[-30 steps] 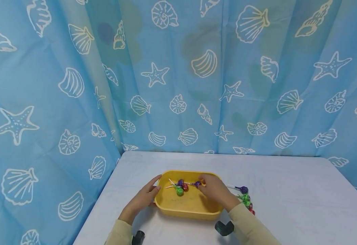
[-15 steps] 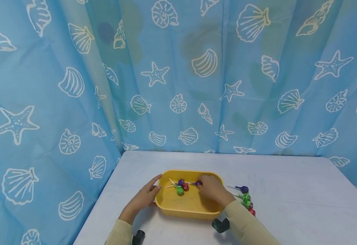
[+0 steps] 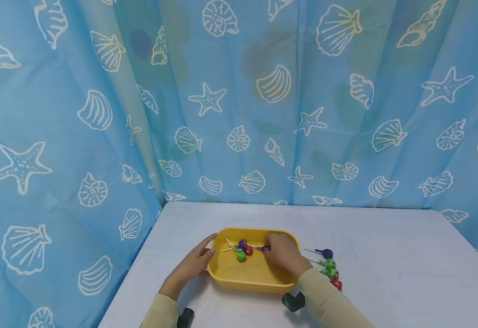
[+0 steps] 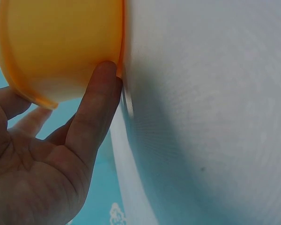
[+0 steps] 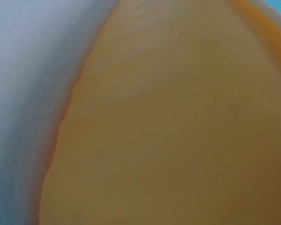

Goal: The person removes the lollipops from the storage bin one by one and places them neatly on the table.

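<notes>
A yellow tray (image 3: 255,287) stands on the table. My left hand (image 3: 194,262) steadies its left end; in the left wrist view, extended fingers (image 4: 91,108) touch the outer wall and rim. Inside the tray, my right hand (image 3: 282,253) pinches a wrapped purple lollipop (image 3: 263,248), whose white stick points left and whose head is partly hidden by the fingers. Beside it lie a purple lollipop (image 3: 242,244), a red one (image 3: 249,250) and a green one (image 3: 241,256), sticks to the left. The right wrist view shows only the tray's wall (image 5: 168,122) up close.
To the tray's right, partly behind the right sleeve (image 3: 325,291), lie more lollipops: a purple one (image 3: 327,253), a green one (image 3: 329,263) and a red one (image 3: 337,284). A blue shell-patterned curtain (image 3: 231,114) hangs behind the white table (image 3: 386,255).
My right hand has turned slightly, its fingers covering more of the purple lollipop, and its forearm has shifted a little to the left. The left hand and tray have stayed put.
</notes>
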Demonstrator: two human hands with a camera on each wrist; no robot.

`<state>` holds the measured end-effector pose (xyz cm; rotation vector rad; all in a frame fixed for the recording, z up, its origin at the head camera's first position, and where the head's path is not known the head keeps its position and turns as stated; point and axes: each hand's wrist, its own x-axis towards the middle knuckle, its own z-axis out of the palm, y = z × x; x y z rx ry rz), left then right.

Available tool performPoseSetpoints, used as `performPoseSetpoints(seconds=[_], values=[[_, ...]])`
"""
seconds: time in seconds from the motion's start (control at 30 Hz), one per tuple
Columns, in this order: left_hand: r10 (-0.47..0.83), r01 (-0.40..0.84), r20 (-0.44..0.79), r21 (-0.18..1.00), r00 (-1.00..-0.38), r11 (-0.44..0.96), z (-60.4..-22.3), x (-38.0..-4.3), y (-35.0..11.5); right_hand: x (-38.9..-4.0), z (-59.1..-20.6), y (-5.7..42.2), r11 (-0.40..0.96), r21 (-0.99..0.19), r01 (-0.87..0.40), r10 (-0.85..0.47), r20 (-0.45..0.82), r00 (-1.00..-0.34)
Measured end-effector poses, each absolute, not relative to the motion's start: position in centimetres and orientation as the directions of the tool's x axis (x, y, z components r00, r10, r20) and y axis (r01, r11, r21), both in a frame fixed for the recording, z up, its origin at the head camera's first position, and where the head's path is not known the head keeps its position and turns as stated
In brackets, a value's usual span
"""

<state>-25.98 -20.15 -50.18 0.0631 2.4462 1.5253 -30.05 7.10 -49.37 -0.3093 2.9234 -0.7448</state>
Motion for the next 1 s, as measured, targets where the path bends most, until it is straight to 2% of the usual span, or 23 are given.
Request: performPoseSetpoints(seconds=[0.27, 0.5, 0.7, 1.0], values=[[0.184, -0.093, -0.190, 0.894, -0.964, 0.438, -50.0, -25.8, -20.1, -29.8, -49.0, 7.2, 0.856, -0.484, -0.181, -0.220, -0.024, -0.975], [0.168, -0.103, -0.196, 0.889, -0.966, 0.446, -50.0, -25.9, -20.0, -29.3, -48.2, 7.8, 0.802, -0.567, -0.188, -0.226, 0.004, -0.974], [0.167, -0.106, -0.199, 0.887, -0.966, 0.449, -50.0, -25.9, -20.0, -28.6, -47.5, 8.6, 0.743, -0.621, -0.250, -0.255, 0.083, -0.963], [0.160, -0.103, -0.196, 0.881, -0.967, 0.461, -50.0, -25.9, -19.9, -27.5, -47.4, 9.6, 0.644, -0.707, -0.293, -0.232, 0.185, -0.955]])
